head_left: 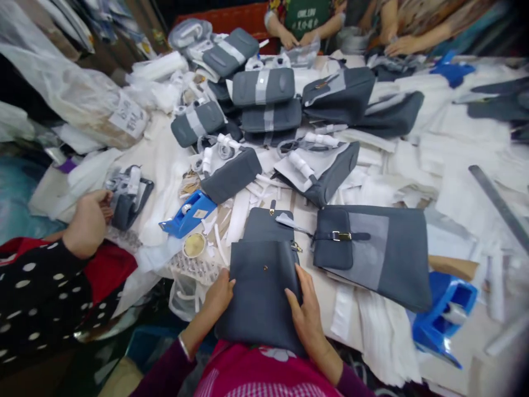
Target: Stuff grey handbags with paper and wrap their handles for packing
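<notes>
L hand and R hand lie open, palms down, fingers spread, on either side of a dark grey bag at the table's near edge; neither grips, both just rest on it. Bag has gold stud on its flap, no white wrap or pale band visible so far. Far L, a co-worker's hand in a dotted sleeve touches a small grey bag w/ white-wrapped strap. Next along, blue tape dispenser and round tin, near L hand. Mid-table, many grey bags lie heaped, most banded pale, some w/ white-wrapped handles: these look further on. Just R of R hand, big grey bag w/ gold buckle lies flat, no wrap seen, so apparently not as far on. Far R, blue plastic stand and steel ruler on white sheets.
</notes>
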The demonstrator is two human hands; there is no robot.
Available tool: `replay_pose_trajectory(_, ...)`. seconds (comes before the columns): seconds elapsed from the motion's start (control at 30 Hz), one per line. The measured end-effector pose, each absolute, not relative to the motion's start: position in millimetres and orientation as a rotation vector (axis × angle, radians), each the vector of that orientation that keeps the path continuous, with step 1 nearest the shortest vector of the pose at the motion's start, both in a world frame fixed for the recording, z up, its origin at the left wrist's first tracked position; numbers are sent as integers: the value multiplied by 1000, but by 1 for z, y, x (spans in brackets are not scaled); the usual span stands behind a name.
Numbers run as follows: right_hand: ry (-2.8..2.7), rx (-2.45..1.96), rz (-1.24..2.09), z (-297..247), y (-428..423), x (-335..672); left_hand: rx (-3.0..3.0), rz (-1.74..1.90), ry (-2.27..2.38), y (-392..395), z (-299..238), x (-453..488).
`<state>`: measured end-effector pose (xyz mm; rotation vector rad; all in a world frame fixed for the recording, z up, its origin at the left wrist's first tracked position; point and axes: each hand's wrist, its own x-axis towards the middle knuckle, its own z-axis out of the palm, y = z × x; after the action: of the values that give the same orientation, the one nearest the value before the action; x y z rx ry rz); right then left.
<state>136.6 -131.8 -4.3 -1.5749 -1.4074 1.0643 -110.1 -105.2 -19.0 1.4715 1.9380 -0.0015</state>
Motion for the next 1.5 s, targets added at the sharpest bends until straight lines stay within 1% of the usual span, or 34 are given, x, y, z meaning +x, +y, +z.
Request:
replay_pose_trajectory(0.07,-1419,-1554,1047,-6,-133,133,1771,51,1999,-84,4,-94)
replay_pose_trajectory(0.1,-1423,-1548,1039,-6,-134,131,1929,143,1928,-71,15,-83)
replay_pose_trajectory(0.17,-1428,-1541,1028,-8,-136,129,2116,287,1628,-45,34,-58)
replay_pose_trajectory(0.27,-1388,-1551,1037,-8,-141,128,2154,208,1270,-9,46,-29)
replay_pose_trajectory(0.37,-1298,-1584,1086,-7,-142,130,2077,86,1144,12,37,-19)
replay_pose_trajectory(0.53,-1240,-1545,1261,-12,-122,140,2002,234,1078,18,12,-27)
replay_pose_trajectory(0.7,-1226,-1568,1378,-16,-92,143,1923,231,1098,17,1,-31)
replay_pose_trajectory(0.83,-1177,-1646,1318,-15,-80,145,1935,321,1061,12,9,-33)
replay_pose_trajectory(0.97,-1027,-1646,1178,-30,-60,160,1976,394,980,1,29,-36)
replay_pose_trajectory(1.03,-1086,-1622,1241,-41,-45,171,1983,391,941,-2,39,-38)
replay_pose_trajectory(1.1,-1240,-1587,1402,-47,-31,182,1985,386,888,1,47,-40)
replay_pose_trajectory(1.17,-1386,-1563,1533,-48,-21,191,1983,377,803,8,52,-41)
replay_pose_trajectory(1.23,-1458,-1575,1579,-43,-17,198,1954,366,728,17,53,-40)
replay_pose_trajectory(1.37,-1348,-1598,1610,-28,-17,205,1831,372,769,39,46,-28)
replay_pose_trajectory(1.5,-1115,-1586,1593,-20,-18,204,1709,254,817,57,33,-6)
